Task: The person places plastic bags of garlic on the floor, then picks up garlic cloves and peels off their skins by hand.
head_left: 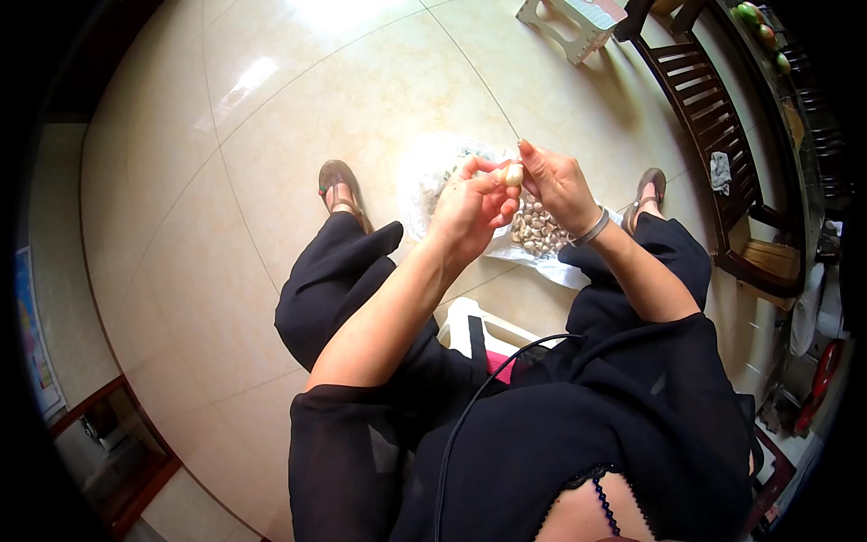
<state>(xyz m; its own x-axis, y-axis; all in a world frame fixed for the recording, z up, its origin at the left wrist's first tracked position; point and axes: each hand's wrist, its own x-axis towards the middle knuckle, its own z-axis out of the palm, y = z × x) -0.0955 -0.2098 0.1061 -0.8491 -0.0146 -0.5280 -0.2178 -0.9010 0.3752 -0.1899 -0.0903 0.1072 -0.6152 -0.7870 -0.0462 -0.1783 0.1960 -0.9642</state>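
My left hand (471, 210) pinches a small, cream-coloured rounded piece (513, 174) between thumb and fingertips. Its other fingers are curled. Close against the piece's right side is my right hand (562, 188), thumb up and fingers bent inward; whether they grip a tool or only the piece is hidden. Below both hands, a pile of small brown-and-pale rounded pieces (539, 228) lies on a white plastic bag (564, 271) on the floor. Left of the pile, partly behind my left hand, is a bright, overexposed translucent plastic bag (420, 191), its contents unclear.
My feet stand either side of the bags on a glossy tiled floor (208, 262). Between my legs shows a white plastic stool (465, 316). Another small stool (578, 27) is at the top. Along the right runs a dark slatted wooden chair (700, 99) with a cloth (720, 172).
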